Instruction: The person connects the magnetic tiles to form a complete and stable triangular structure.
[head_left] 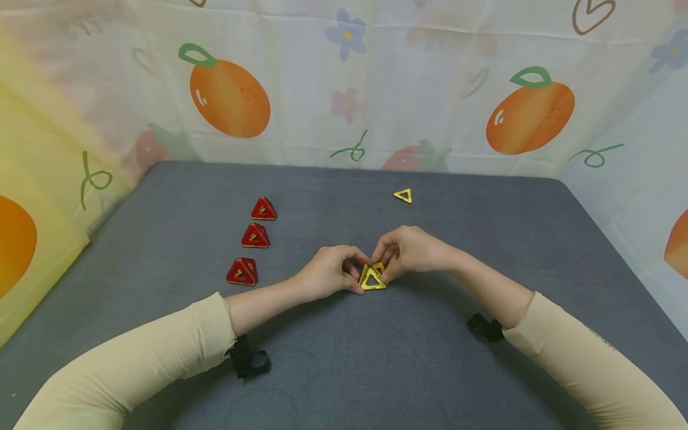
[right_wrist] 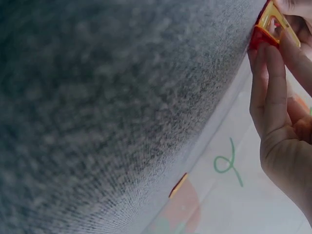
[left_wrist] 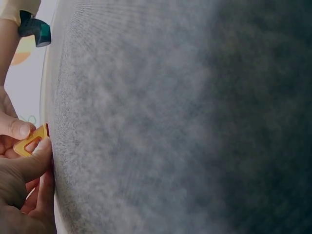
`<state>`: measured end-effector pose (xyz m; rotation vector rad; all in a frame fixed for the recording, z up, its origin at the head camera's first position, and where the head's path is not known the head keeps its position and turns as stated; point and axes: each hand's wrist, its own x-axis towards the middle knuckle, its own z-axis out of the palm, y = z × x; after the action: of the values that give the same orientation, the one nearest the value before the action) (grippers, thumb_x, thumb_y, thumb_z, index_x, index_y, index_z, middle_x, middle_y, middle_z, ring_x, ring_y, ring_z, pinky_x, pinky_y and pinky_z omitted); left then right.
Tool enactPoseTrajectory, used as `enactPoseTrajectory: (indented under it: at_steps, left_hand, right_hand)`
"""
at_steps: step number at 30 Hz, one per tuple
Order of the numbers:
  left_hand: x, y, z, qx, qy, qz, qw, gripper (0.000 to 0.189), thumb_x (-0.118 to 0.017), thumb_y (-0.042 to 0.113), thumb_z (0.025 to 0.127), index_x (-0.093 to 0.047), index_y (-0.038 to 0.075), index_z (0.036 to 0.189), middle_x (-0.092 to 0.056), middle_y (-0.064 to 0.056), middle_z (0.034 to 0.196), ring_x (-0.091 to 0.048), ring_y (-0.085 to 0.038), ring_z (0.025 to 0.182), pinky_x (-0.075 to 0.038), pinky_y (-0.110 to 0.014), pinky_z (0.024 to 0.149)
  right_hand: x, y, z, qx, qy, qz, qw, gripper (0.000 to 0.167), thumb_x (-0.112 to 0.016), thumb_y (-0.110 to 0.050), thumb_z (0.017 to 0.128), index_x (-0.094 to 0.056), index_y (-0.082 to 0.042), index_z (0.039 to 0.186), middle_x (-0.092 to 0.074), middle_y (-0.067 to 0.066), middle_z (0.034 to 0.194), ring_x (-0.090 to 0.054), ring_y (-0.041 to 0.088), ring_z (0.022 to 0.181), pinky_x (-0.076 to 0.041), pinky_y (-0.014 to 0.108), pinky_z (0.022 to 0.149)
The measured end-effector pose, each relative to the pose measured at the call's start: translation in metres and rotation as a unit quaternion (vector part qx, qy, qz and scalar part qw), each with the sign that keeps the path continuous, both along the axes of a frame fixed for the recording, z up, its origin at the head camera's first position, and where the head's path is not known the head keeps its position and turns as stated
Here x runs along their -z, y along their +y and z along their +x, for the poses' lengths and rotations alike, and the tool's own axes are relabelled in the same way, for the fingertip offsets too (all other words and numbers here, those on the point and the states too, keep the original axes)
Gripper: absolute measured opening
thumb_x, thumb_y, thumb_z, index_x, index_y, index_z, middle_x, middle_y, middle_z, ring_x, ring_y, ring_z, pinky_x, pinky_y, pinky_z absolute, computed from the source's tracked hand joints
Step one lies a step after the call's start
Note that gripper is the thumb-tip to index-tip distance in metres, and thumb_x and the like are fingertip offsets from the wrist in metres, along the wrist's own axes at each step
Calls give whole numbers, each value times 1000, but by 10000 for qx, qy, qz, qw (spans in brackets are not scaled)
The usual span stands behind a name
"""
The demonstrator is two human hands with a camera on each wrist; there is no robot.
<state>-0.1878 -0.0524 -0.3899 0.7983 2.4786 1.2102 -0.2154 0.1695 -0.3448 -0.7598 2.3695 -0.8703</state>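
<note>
Between my two hands, a small pyramid of triangular tiles [head_left: 365, 280] stands on the grey table, yellow faces outward. My left hand [head_left: 329, 272] grips its left side with thumb and fingers. From the other side my right hand [head_left: 408, 254] pinches the upper right part. In the left wrist view a yellow tile face [left_wrist: 43, 130] with a triangular hole shows between thumbs and fingers. The right wrist view shows a red inner side [right_wrist: 264, 36] beside the yellow face. The fingers hide the pyramid's back.
Three red pyramids [head_left: 255, 236] stand in a row on the left of the table [head_left: 333, 370]. One loose yellow triangular tile [head_left: 409, 196] lies flat near the back edge. Behind hangs a fruit-patterned curtain [head_left: 301, 89].
</note>
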Motion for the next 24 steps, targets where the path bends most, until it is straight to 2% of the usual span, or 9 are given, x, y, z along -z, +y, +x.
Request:
enactPoseTrajectory:
  at_steps: [12, 18, 24]
  left_hand:
    - [-4, 3, 2, -12, 8, -97, 10000, 47, -86, 5, 72, -67, 3, 115, -70, -11, 112, -69, -11, 87, -56, -18, 72]
    - [-5, 2, 3, 45, 155, -145, 9998, 47, -87, 8, 72, -68, 3, 115, -71, -11, 113, -68, -10, 85, -56, -18, 72]
    - [-3, 3, 3, 3, 153, -150, 9998, 47, -87, 8, 71, -68, 4, 114, -71, -11, 111, -68, -10, 85, -55, -16, 71]
  right_hand:
    - [2, -4, 2, -33, 301, 40, 9995, 30, -86, -16, 75, -71, -13, 101, -76, 1, 92, -71, 9, 83, -57, 26, 71]
    - [3, -6, 2, -1, 294, 46, 9996, 28, -86, -14, 75, -71, -12, 99, -75, 1, 92, -71, 9, 81, -58, 26, 71]
    - [1, -7, 5, 37, 207, -12, 9998, 29, -85, -12, 76, -70, -11, 100, -75, 3, 93, -72, 10, 81, -59, 26, 71]
